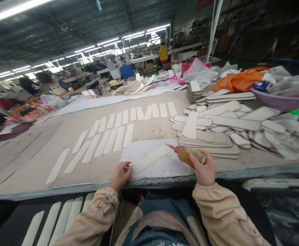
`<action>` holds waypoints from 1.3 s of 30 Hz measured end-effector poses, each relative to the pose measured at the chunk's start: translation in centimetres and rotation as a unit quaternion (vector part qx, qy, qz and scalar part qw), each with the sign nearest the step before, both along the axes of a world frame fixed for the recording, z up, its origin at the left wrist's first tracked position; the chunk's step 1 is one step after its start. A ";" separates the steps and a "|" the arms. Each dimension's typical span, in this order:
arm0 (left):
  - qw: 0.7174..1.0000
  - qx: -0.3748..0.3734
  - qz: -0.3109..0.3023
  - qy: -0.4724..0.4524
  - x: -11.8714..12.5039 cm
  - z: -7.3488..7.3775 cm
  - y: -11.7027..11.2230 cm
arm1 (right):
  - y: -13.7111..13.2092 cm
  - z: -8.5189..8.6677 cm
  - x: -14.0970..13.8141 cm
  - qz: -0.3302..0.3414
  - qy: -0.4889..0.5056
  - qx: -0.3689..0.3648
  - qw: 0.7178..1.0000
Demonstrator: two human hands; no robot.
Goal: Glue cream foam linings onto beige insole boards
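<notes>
My right hand [205, 169] is wrapped round an amber glue bottle [189, 154] lying sideways, its red nozzle pointing left at the far end of a cream strip [151, 159]. That strip lies on a white sheet [165, 165] at the table's near edge. My left hand [120, 175] pinches the strip's near end with curled fingers. Both sleeves are beige.
Rows of cream strips [108, 138] lie spread on the brown table [70, 130]. A heap of stacked cream pieces [216, 126] sits to the right, with a purple basin [280, 100] and orange bag [238, 80] behind. More strips [59, 218] lie on a lower shelf. Other people work at far tables.
</notes>
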State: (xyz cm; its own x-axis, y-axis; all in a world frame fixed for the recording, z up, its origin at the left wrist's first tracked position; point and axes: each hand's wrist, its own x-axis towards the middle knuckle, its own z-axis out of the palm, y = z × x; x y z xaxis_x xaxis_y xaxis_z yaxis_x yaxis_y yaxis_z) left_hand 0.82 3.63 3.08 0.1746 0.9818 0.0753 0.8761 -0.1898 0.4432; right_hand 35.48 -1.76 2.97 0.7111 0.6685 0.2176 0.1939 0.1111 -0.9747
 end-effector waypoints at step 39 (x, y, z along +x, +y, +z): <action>0.935 -0.127 0.037 -0.329 9.0 18.9 19.0 | 0.0 0.4 1.6 -0.039 0.121 0.076 0.989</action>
